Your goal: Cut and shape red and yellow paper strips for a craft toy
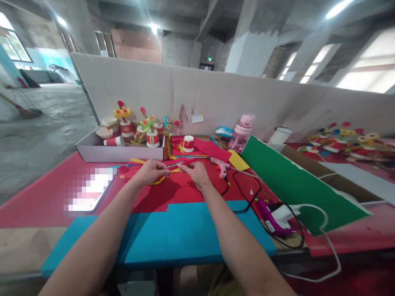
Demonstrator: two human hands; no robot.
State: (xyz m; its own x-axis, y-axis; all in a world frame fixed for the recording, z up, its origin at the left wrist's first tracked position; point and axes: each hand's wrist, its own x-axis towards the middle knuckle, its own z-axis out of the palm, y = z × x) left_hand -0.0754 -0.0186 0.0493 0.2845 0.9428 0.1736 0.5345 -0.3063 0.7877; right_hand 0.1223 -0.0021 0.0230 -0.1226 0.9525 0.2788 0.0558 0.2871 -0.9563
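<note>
Over the red sheet, my left hand has its fingers pinched together at a small piece I cannot make out. Close by on the right, my right hand is also closed, with a small yellow piece at its fingertips. Between the two hands lie scissors, partly hidden by the fingers. A curved yellow strip rests below my left hand. Just beyond my right hand is a pink glue gun.
A white box of paper-cup figures stands at the back left. Nearer sit a phone and a blue board. To the right are a green board, a purple power strip and looping cables. A paper cup stands behind my hands.
</note>
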